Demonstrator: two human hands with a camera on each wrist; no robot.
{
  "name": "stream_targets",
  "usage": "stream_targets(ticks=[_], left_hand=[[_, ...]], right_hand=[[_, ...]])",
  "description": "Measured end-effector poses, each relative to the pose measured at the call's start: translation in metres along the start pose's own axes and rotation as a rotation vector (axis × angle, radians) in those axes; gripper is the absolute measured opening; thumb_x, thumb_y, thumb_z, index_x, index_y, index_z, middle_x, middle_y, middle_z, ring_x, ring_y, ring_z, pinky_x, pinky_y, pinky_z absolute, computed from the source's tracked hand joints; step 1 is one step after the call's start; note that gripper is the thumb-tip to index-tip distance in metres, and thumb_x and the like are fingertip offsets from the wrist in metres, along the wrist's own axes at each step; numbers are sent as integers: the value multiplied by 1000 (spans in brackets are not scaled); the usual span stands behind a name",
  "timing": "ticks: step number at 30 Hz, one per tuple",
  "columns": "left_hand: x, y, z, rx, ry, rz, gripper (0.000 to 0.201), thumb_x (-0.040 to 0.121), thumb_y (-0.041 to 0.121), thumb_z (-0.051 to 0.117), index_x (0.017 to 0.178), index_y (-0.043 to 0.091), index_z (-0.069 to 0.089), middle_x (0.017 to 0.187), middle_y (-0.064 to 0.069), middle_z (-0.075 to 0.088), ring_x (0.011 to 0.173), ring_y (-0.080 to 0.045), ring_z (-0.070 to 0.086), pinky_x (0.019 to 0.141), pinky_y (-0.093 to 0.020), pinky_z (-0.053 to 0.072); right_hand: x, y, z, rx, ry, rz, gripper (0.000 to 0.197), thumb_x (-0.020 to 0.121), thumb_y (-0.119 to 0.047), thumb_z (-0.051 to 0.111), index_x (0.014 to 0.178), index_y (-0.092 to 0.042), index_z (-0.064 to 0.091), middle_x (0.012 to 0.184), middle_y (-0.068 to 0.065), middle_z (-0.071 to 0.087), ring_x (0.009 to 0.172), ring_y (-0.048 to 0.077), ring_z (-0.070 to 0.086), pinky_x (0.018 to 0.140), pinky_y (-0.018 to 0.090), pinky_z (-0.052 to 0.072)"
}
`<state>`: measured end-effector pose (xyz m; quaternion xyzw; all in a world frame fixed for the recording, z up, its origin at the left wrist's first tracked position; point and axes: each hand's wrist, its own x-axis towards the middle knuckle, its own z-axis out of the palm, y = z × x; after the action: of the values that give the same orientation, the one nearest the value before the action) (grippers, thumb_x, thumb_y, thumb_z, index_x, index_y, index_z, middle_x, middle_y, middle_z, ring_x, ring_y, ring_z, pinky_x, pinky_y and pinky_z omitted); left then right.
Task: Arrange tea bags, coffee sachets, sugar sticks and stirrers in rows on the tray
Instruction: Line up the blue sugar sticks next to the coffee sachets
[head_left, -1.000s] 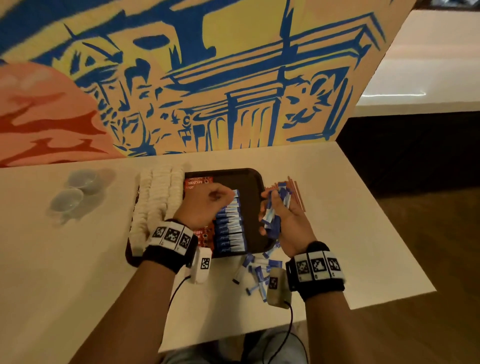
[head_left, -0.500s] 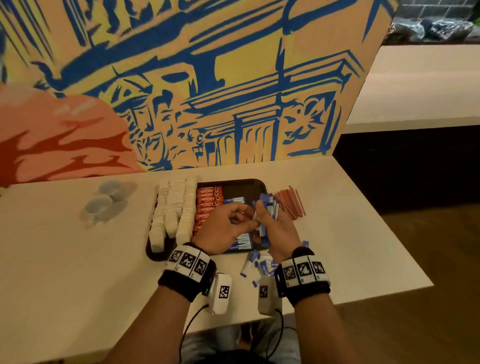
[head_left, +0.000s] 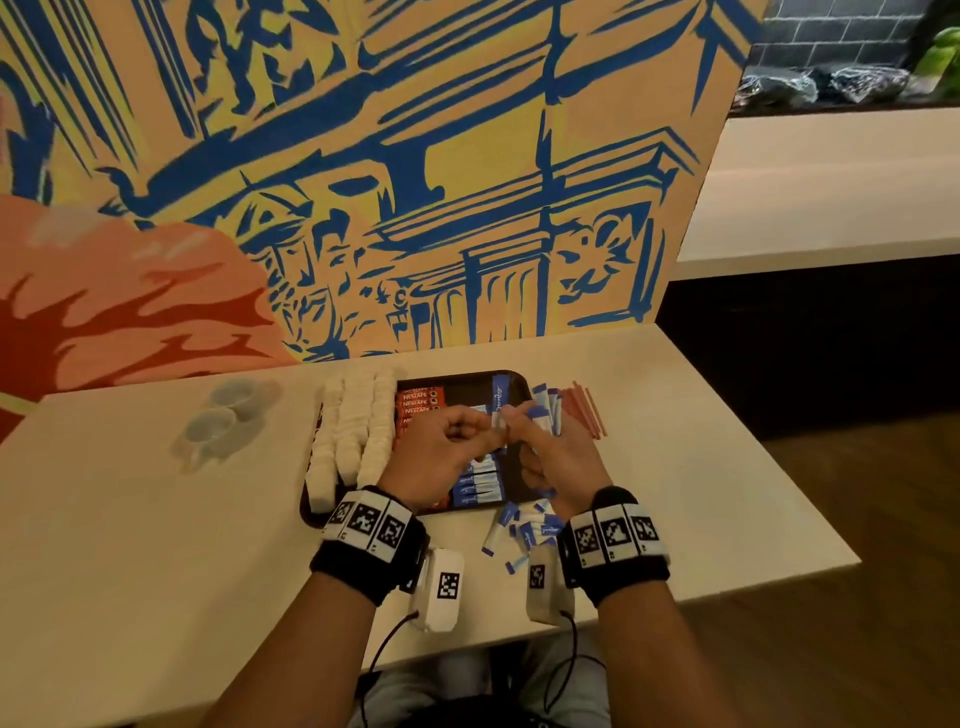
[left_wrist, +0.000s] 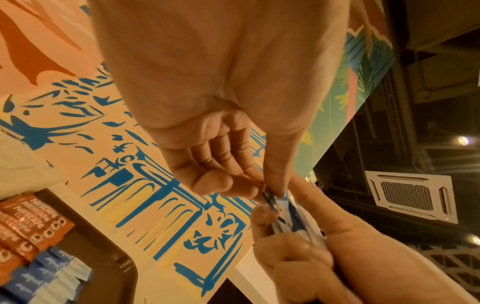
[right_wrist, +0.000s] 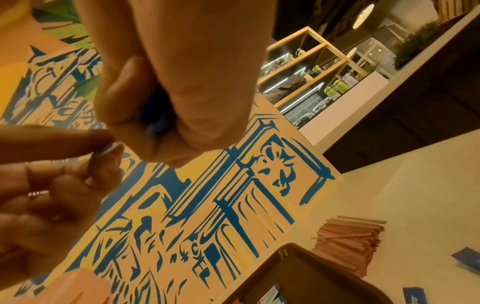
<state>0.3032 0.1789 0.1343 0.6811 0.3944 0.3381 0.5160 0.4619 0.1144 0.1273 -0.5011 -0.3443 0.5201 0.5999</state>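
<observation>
While the left hand (head_left: 449, 447) pinches the tip of one sugar stick (head_left: 498, 415) between thumb and forefinger, the right hand (head_left: 558, 457) is curled round a fanned bundle of sugar sticks (head_left: 543, 415), and the two hands meet above the middle of the tray (head_left: 511, 379). Drawing that one stick out could, I judge, drag its neighbours along, since the bundle is held loosely and splays at its far end; any that slip would land on the laid row of sugar sticks (head_left: 480, 486) directly below, at the tray's 5 o'clock, and knock it crooked. A hard tug might also tear the thin paper end. The coffee sachets (head_left: 418, 402) lie in a row at the tray's 11 o'clock, and the tea bags (head_left: 358, 426) run in rows along its 9 o'clock edge, some hanging over the rim, so a careless left wrist could push them off. More loose sugar sticks (head_left: 524, 527) lie scattered on the surface at 6 o'clock, near the right wrist, which could sweep them towards the edge. The stirrers (head_left: 584, 408) are not yet on the tray; they wait on the surface at 2 o'clock, and the room left for them looks narrow.
</observation>
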Motion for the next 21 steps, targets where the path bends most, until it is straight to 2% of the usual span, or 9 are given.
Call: stream_targets(ticks=[4, 6, 8, 10, 12, 14, 17, 19, 21], left_hand=[[-4, 2, 1, 41, -24, 12, 12, 89, 13, 74, 101, 15, 75, 90, -3, 77, 88, -21, 73, 81, -42, 60], [-5, 3, 0, 39, -37, 4, 14, 86, 13, 77, 101, 14, 75, 91, -5, 76, 87, -18, 72, 81, -39, 59], [-4, 5, -4, 12, -60, -3, 20, 84, 14, 80, 103, 12, 74, 93, -5, 76, 88, -16, 72, 80, -33, 59], [-3, 7, -11, -39, -43, -24, 24, 85, 19, 79, 108, 17, 73, 96, -3, 76, 89, -18, 73, 80, -34, 58], [0, 10, -18, -72, -13, -33, 23, 89, 26, 75, 111, 22, 71, 99, -1, 76, 84, -16, 71, 74, -33, 57], [4, 12, -22, -54, -17, 3, 18, 92, 27, 72, 109, 22, 73, 97, 2, 76, 78, -11, 68, 69, -27, 55], [9, 13, -24, 0, 7, 49, 7, 93, 22, 70, 96, 21, 76, 87, 4, 76, 72, -4, 66, 65, -18, 54], [13, 11, -27, -33, 27, 24, 6, 93, 19, 70, 95, 20, 76, 86, 1, 76, 73, -9, 67, 66, -20, 55], [17, 6, -29, -37, 19, -2, 6, 93, 19, 71, 95, 21, 76, 88, -2, 76, 79, -15, 69, 71, -26, 57]], right_hand=[[1, 0, 3, -125, 37, 8, 33, 91, -29, 75, 107, -1, 65, 58, 4, 39, 44, 14, 25, 37, 22, 23], [2, -2, 2, -164, 69, 2, 30, 90, -27, 75, 105, -2, 65, 58, 3, 39, 43, 13, 27, 38, 21, 24], [2, -2, 1, -212, 66, -7, 21, 91, -27, 74, 98, -9, 66, 56, -1, 40, 43, 12, 28, 38, 21, 24], [3, -2, -1, -273, 46, -20, 14, 92, -27, 74, 91, -16, 66, 56, -1, 42, 43, 13, 28, 39, 22, 23], [4, -2, -2, -364, 25, -26, 15, 92, -28, 74, 89, -15, 66, 60, 3, 46, 44, 14, 29, 39, 23, 25], [5, -2, -1, -429, 8, -41, 19, 91, -28, 74, 94, -11, 68, 60, 1, 51, 45, 13, 34, 39, 22, 29], [7, -2, 0, -361, 7, -16, 18, 91, -26, 74, 97, -10, 71, 56, -8, 55, 42, 6, 40, 40, 20, 32], [10, -1, -3, -260, 45, 5, 11, 91, -23, 74, 91, -12, 72, 55, -7, 55, 41, 5, 40, 39, 20, 29], [15, 3, -8, -199, 71, 18, 10, 90, -23, 75, 91, -13, 74, 58, -1, 49, 44, 10, 33, 40, 22, 25]])
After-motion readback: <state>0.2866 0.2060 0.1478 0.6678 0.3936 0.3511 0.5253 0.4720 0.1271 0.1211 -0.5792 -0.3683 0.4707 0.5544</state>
